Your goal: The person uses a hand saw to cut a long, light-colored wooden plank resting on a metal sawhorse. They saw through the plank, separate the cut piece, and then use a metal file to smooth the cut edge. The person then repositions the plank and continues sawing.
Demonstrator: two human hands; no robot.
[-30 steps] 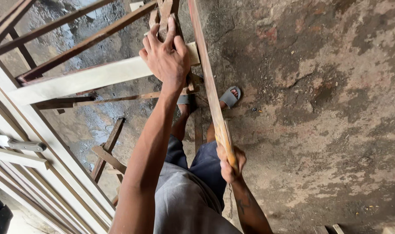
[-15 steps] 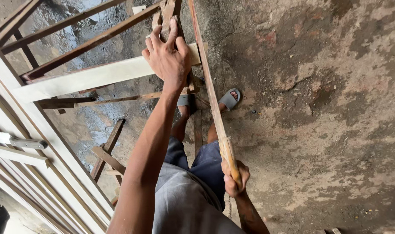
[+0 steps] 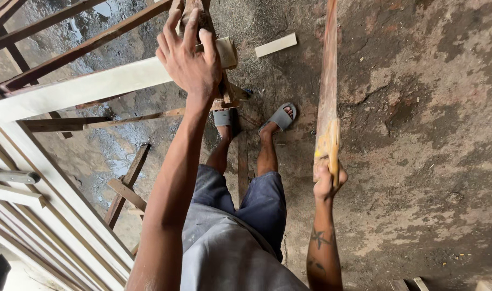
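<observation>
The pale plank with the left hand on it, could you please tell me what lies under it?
Under the pale plank show dark wooden rails and wet concrete floor. The left hand covers its end, so the support there is hidden.

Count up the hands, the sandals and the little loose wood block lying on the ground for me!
Hands: 2, left hand and right hand
Grey sandals: 2, one and the other
Loose pale wood block: 1
Total: 5

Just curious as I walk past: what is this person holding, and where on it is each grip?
The right hand grips a long wooden strip at its near end. The left hand rests on top of a wooden frame.
</observation>
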